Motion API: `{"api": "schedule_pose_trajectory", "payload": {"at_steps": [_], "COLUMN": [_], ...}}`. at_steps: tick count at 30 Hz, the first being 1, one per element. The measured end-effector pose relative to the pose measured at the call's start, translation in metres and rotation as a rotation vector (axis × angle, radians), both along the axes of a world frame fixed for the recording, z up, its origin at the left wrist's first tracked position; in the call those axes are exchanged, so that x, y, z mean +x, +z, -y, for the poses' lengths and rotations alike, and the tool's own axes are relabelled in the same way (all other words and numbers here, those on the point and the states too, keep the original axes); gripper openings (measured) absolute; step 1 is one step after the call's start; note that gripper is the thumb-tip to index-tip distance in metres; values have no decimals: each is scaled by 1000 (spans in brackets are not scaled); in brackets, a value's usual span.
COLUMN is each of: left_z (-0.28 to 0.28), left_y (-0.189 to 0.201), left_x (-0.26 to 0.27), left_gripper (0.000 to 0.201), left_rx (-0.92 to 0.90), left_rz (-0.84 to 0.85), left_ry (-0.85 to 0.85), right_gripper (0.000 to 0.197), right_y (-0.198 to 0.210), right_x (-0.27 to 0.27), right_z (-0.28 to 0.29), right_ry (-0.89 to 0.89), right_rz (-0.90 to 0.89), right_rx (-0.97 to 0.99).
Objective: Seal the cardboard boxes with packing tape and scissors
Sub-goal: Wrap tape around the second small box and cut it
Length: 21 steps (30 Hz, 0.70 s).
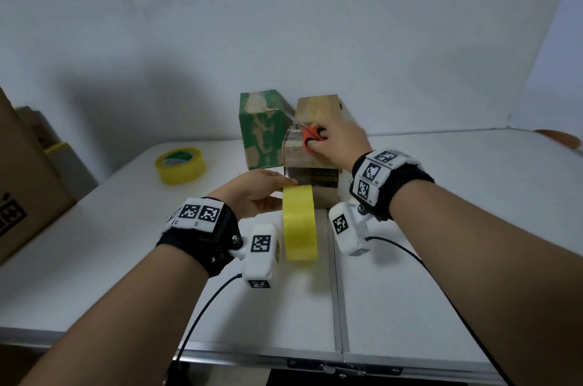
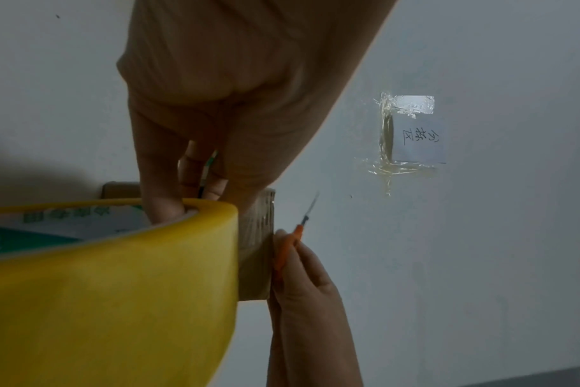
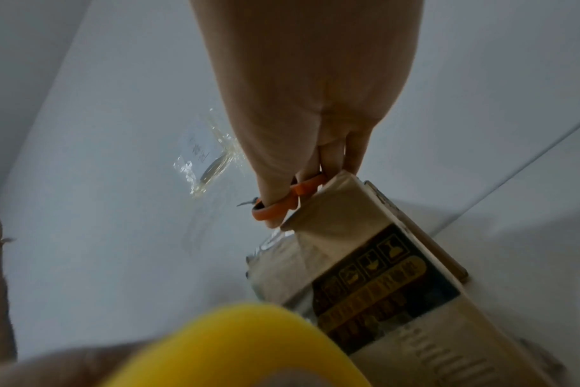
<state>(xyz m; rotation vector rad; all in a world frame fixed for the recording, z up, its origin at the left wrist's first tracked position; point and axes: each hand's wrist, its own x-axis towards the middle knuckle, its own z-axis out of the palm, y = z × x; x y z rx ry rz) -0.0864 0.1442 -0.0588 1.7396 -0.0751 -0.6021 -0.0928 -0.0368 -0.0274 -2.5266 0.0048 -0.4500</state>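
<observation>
At frame centre, our left hand [image 1: 255, 193] grips the yellow tape roll [image 1: 299, 223]; our right hand [image 1: 339, 144] grasps orange scissors [image 1: 310, 138] atop the small box [image 1: 310, 177]. Taping looks partly done, cutting remains.

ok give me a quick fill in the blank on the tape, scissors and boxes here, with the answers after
1. The left hand holds a roll of ____ tape on edge in front of the small box.
2. The right hand grips scissors with ____ handles at the top of that box.
3. A second tape roll lies flat on the ____.
4. The box behind on the left is printed in ____.

Missing words: yellow; orange; table; green
</observation>
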Motion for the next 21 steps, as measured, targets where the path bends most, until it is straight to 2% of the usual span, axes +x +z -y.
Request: {"api": "schedule_pose_trajectory", "payload": {"at_steps": [2,5,6,8,11,14,18,21], "left_z": [0,2,2,1,0,-1,-3,-5], "left_y": [0,1,1,1,1,1,0,0], "left_x": [-1,-1,-1,-2,-2,-3,-2,0], "left_gripper": [23,21,21,23,24,21,16,24], "left_rx": [-13,-21,-21,-25,-31,-32,-43,-45], "left_rz": [-10,-7,-6,-11,-17,-21,-46,-46], "left_ry": [-9,-30,-35,-43,-49,-38,-2,11], "right_gripper": [30,30,29,27,19,33,27,30], "right_y": [5,12,16,26,39,46,50,50], "right_x": [-2,-8,-10,-16,-21,-27,-38,-42], "right_z": [3,8,9,13,20,28,34,37], "right_ry": [50,45,66,157,254,301,237,201], "right_rz": [24,150,120,-120,-548,-820,-880,-900], "right_rx": [166,405,472,536,409,204,160,85]}}
